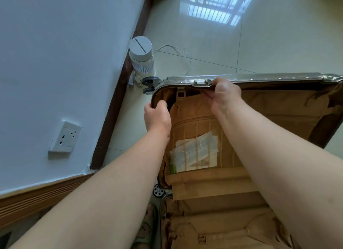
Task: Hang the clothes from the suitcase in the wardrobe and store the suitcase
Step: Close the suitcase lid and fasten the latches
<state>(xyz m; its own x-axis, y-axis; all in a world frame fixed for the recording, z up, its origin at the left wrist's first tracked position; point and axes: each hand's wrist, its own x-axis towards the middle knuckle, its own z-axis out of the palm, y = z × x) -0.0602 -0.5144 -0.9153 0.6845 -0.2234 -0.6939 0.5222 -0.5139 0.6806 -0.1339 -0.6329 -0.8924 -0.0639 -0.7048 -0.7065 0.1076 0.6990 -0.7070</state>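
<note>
My left hand curls round the rounded corner of the suitcase lid. My right hand grips the lid's metal rim further along, fingers hooked over the edge. The suitcase lies open on the floor, and the lid seems partly lifted. I see no clothes inside, only a packet of face masks in the mesh pocket, so I judge the hanging done and the storing in hand. Next I must swing the lid onto the lower half, line up the rims and fasten the latch.
</note>
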